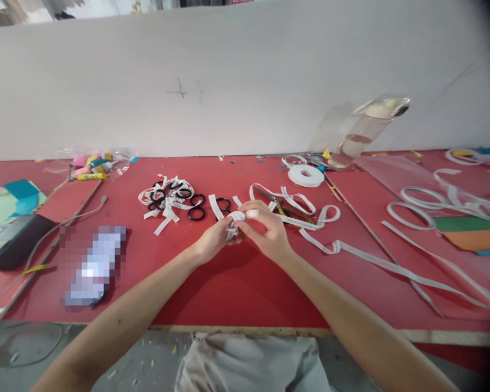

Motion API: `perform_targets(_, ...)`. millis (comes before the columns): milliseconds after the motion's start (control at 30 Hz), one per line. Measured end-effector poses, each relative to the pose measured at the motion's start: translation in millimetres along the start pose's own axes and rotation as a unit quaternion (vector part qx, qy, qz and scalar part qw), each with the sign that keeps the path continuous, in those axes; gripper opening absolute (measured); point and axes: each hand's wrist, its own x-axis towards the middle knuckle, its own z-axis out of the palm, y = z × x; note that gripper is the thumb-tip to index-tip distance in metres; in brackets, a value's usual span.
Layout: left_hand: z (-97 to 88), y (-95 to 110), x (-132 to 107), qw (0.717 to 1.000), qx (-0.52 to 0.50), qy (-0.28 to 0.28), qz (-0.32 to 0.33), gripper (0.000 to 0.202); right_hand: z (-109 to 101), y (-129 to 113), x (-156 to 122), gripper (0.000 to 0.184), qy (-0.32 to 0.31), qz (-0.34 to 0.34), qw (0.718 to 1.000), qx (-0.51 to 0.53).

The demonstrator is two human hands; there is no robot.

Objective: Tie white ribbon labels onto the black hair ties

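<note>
- Now I'm pinching a ribbon strip (234,219) between left hand (213,240) and right hand (266,233), grips narrow.
- Tied rings (167,197) are lying at ten o'clock; bare rings (196,206) are waiting at twelve.

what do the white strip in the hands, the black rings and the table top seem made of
White strip, pinched by left hand and right hand: soft woven or paper tape, matte, faint print; curls limply. Black rings: probably elastic or rubber, thin, dull. Table top: red, smooth sheet; material unclear.
</note>
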Motion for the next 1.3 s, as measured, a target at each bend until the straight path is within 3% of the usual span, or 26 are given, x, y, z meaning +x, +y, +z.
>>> perform_targets(167, -3.7, 2.3, -0.5, 0.996, 0.046, -0.062, 0.035, 0.039, -1.6, 4.5, -1.0, 0.014, 0.093, 0.182, 0.966, 0.159)
perform_targets(367, -6.0, 5.1, -0.4, 0.997, 0.042, -0.066, 0.029, 0.049, -7.5, 16.8, 8.2, 0.020, 0.234, 0.238, 0.874, 0.353)
perform_targets(500, -6.0, 4.2, 0.6, 0.996, 0.041, -0.069, 0.046, 0.046, -13.8, 18.5, 12.5, 0.023, 0.260, 0.296, 0.807, 0.440)
perform_targets(567, -6.5, 3.2, 0.2, 0.995, 0.039, -0.061, 0.063, 0.040, -17.4, 18.1, 13.9, 0.027, 0.254, 0.310, 0.788, 0.468)
perform_targets(667, -7.6, 3.0, -1.8, 0.995, 0.052, -0.049, 0.076, 0.038, -23.6, 17.5, 15.1, 0.032, 0.232, 0.312, 0.788, 0.476)
perform_targets(767, -7.6, 4.0, -3.0, 0.993, 0.080, -0.056, 0.069, 0.048, -29.4, 16.6, 15.3, 0.036, 0.181, 0.310, 0.801, 0.479)
perform_targets(833, -7.0, 4.2, -2.0, 0.993, 0.077, -0.048, 0.082, 0.051, -31.5, 15.3, 14.5, 0.032, 0.122, 0.310, 0.809, 0.485)
perform_targets(933, -6.1, 3.8, 1.6, 0.990, 0.017, -0.001, 0.137, 0.043, -30.6, 12.6, 11.2, 0.011, 0.004, 0.319, 0.806, 0.498)
perform_targets(1100, -5.4, 8.0, 1.6, 0.975, -0.025, 0.073, 0.210, 0.039, -23.0, 10.4, 2.5, 0.015, -0.151, 0.350, 0.789, 0.481)
perform_targets(1300, -7.5, 14.3, -0.6, 0.967, -0.007, 0.064, 0.248, 0.034, -21.6, 12.4, 2.0, 0.023, -0.197, 0.357, 0.781, 0.473)
